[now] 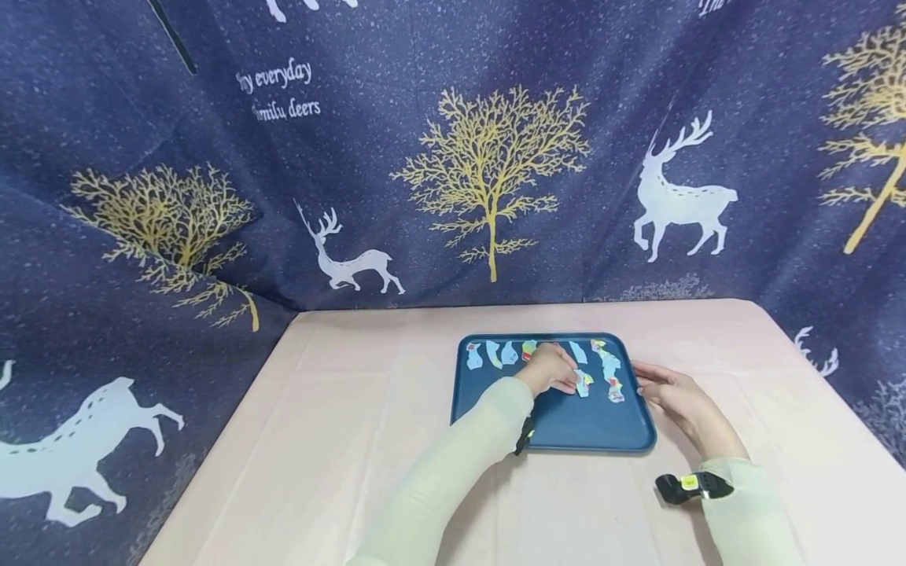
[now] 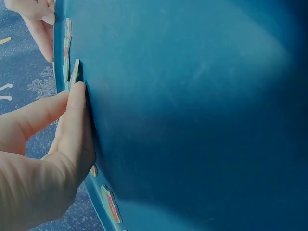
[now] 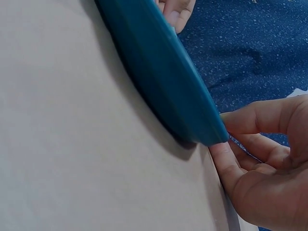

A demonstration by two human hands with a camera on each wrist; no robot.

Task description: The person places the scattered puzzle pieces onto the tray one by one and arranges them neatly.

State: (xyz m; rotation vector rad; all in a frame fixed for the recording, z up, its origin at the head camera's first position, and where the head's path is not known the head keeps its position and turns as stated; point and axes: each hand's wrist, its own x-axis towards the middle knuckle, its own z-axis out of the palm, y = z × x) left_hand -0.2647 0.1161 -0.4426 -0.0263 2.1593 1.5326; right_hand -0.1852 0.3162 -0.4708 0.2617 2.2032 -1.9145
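Note:
My left hand [image 1: 550,368] reaches over the dark blue tray [image 1: 566,428] and pinches a flat, wavy-edged light blue puzzle piece [image 1: 583,383] between thumb and fingers. The left wrist view shows this thin piece [image 2: 75,72] edge-on at the fingertips, close over the tray. Right of it, several pieces [image 1: 610,365] stand in a column, patched with yellow and red. My right hand [image 1: 679,397] holds the tray's right edge; in the right wrist view its thumb and index finger [image 3: 240,119] are at the rim.
More pieces lie in a row along the tray's far side, such as a pale blue piece [image 1: 509,353] on the left; my left hand covers part of this row. The tray rests on a pale pink tablecloth [image 1: 354,440]. A dark blue curtain [image 1: 340,173] with deer and trees hangs behind.

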